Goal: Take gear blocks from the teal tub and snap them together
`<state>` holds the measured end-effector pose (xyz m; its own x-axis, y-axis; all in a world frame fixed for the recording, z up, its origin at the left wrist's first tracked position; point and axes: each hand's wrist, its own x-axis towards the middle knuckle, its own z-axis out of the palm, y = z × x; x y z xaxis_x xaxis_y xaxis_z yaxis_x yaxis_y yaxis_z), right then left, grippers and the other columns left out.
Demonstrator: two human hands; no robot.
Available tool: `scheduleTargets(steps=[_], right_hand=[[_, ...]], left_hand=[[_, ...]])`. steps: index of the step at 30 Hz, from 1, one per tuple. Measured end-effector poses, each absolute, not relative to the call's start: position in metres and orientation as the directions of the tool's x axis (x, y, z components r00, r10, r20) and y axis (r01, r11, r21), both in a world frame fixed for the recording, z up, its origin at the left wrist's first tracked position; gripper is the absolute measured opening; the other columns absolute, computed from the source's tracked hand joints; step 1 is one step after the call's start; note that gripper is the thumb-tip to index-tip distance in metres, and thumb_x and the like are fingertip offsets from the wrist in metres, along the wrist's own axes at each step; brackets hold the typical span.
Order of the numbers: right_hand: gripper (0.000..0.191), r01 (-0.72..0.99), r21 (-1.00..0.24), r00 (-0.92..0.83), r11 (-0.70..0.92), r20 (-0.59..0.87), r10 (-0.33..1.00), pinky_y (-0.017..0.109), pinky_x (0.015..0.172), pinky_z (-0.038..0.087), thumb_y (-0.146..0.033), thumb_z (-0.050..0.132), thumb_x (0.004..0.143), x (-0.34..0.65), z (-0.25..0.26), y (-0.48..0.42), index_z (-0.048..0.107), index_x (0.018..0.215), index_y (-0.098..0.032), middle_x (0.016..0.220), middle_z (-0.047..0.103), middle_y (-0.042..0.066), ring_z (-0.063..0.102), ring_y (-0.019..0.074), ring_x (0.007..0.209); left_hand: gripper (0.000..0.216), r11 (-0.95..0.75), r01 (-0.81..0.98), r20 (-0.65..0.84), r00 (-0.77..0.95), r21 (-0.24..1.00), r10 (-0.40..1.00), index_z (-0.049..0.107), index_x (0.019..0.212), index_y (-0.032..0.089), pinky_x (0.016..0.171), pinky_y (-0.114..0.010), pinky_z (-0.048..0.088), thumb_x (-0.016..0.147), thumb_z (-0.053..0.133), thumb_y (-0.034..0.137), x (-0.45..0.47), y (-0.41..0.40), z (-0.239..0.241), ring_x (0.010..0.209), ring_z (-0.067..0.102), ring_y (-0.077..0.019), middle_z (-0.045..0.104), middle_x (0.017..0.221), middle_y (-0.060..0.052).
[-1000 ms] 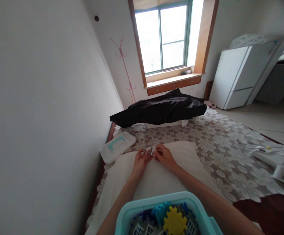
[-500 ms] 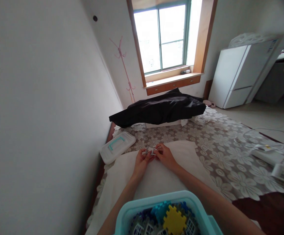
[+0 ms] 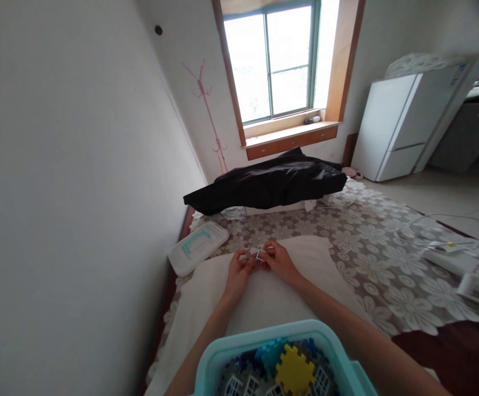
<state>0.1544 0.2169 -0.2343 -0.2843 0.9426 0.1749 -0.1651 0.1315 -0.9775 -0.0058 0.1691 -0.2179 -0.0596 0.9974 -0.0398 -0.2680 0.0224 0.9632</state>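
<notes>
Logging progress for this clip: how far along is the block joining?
Done: nothing assembled lies on the white cloth. In hand: left hand and right hand pinch small white pieces together. Left: the teal bin remains full of blocks.

We are looking from one camera on the person's head, facing forward and down, close over the arms, with the window [image 3: 279, 63] far ahead.

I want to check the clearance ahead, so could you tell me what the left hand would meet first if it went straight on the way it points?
Probably the lace tablecloth, then the black cloth beyond; the left hand points forward over the white cloth, though depth is unclear.
</notes>
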Motion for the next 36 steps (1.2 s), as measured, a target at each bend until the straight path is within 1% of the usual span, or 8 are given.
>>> scheduleTargets(steps=[3,8,12,15,20,25,30,36], right_hand=[[0.031,-0.153,-0.98,-0.297,0.126,0.167,0.94,0.026,0.046,0.048,-0.05,0.068,0.085,0.1551,-0.2332,0.2168,0.051,0.09,-0.025,0.061,0.067,-0.002,0.061,0.0163,0.047],[0.032,-0.149,-0.982,-0.322,0.118,0.161,0.933,0.026,0.045,0.048,-0.05,0.069,0.084,0.1555,-0.2332,0.2172,0.052,0.091,-0.024,0.063,0.068,-0.002,0.061,0.0162,0.047],[0.032,-0.152,-0.98,-0.305,0.126,0.168,0.938,0.026,0.045,0.048,-0.051,0.069,0.084,0.155,-0.2331,0.2169,0.052,0.09,-0.025,0.061,0.068,-0.002,0.061,0.0166,0.047],[0.032,-0.161,-0.979,-0.289,0.124,0.167,0.943,0.026,0.046,0.049,-0.051,0.069,0.084,0.1544,-0.234,0.2172,0.051,0.088,-0.025,0.062,0.069,-0.001,0.063,0.0176,0.048],[0.034,-0.17,-0.981,-0.295,0.097,0.144,0.945,0.027,0.046,0.051,-0.052,0.071,0.083,0.1537,-0.2367,0.219,0.05,0.087,-0.026,0.063,0.069,-0.001,0.065,0.0188,0.049],[0.035,-0.182,-0.98,-0.314,0.076,0.131,0.941,0.026,0.044,0.049,-0.052,0.072,0.082,0.1542,-0.2363,0.2196,0.05,0.087,-0.025,0.061,0.068,-0.002,0.062,0.0176,0.047],[0.037,-0.196,-0.98,-0.331,0.043,0.108,0.937,0.026,0.045,0.051,-0.052,0.073,0.081,0.1549,-0.2345,0.2199,0.049,0.087,-0.025,0.061,0.069,-0.002,0.065,0.0181,0.048],[0.039,-0.211,-0.978,-0.348,-0.005,0.07,0.935,0.026,0.046,0.052,-0.054,0.074,0.079,0.1558,-0.2342,0.2213,0.049,0.088,-0.025,0.062,0.07,-0.002,0.066,0.018,0.048]], left_hand=[[0.064,0.004,-0.254,-0.022,-0.067,0.967,0.998,0.047,0.112,0.023,0.094,-0.048,0.06,0.072,0.09,0.049,-0.0059,0.1686,-0.2165,0.089,0.08,-0.0279,0.081,0.097,-0.009],[0.063,0.016,-0.22,-0.027,-0.046,0.975,0.999,0.047,0.11,0.023,0.092,-0.048,0.061,0.073,0.089,0.052,-0.0052,0.1688,-0.2176,0.087,0.08,-0.0283,0.081,0.092,-0.007],[0.064,0.015,-0.238,-0.024,-0.034,0.971,0.999,0.047,0.109,0.023,0.091,-0.048,0.061,0.071,0.09,0.052,-0.005,0.1692,-0.218,0.087,0.08,-0.0287,0.081,0.094,-0.008],[0.062,0.01,-0.241,-0.016,-0.023,0.97,1.0,0.046,0.111,0.023,0.091,-0.047,0.061,0.074,0.088,0.051,-0.0053,0.1692,-0.2178,0.087,0.08,-0.0285,0.081,0.096,-0.009],[0.064,0.013,-0.241,-0.023,-0.036,0.971,0.999,0.045,0.111,0.023,0.088,-0.046,0.062,0.073,0.088,0.051,-0.0063,0.1702,-0.22,0.085,0.08,-0.0279,0.081,0.097,-0.01],[0.062,0.004,-0.225,-0.01,-0.026,0.974,1.0,0.045,0.112,0.023,0.087,-0.043,0.062,0.075,0.087,0.051,-0.0052,0.1694,-0.2194,0.084,0.08,-0.0266,0.081,0.09,-0.007],[0.062,0.001,-0.226,-0.009,-0.037,0.974,0.999,0.047,0.112,0.023,0.089,-0.045,0.062,0.075,0.088,0.051,-0.0036,0.1683,-0.2174,0.085,0.08,-0.0274,0.081,0.088,-0.008],[0.062,-0.01,-0.205,0.002,-0.039,0.979,0.999,0.047,0.112,0.022,0.091,-0.048,0.062,0.075,0.087,0.052,-0.0029,0.1679,-0.2177,0.087,0.079,-0.0274,0.081,0.092,-0.009]])
